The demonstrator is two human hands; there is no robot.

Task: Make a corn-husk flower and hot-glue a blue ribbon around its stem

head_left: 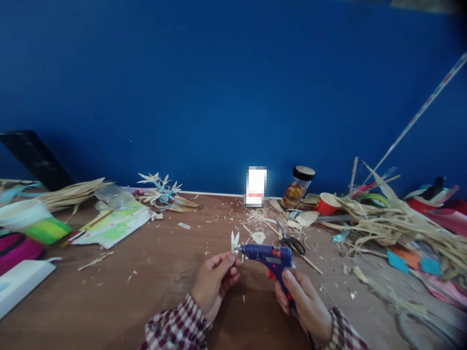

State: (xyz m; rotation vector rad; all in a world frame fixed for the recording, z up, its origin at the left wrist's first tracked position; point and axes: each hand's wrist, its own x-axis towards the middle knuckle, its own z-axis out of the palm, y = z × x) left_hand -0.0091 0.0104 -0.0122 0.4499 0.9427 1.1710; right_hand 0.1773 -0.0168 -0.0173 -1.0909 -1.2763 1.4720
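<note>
My right hand grips a blue glue gun by its handle, nozzle pointing left. My left hand pinches a small pale piece of dried leaf shaped like petals between thumb and fingers, right at the nozzle tip. Both hands hover just above the brown wooden table near its front middle. Both wrists wear checked sleeves.
Black-handled scissors lie just behind the glue gun. A glass jar with a black lid, a red cup and a heap of dried leaf strips fill the right. Left: a white bowl, printed sheet, finished leaf flowers.
</note>
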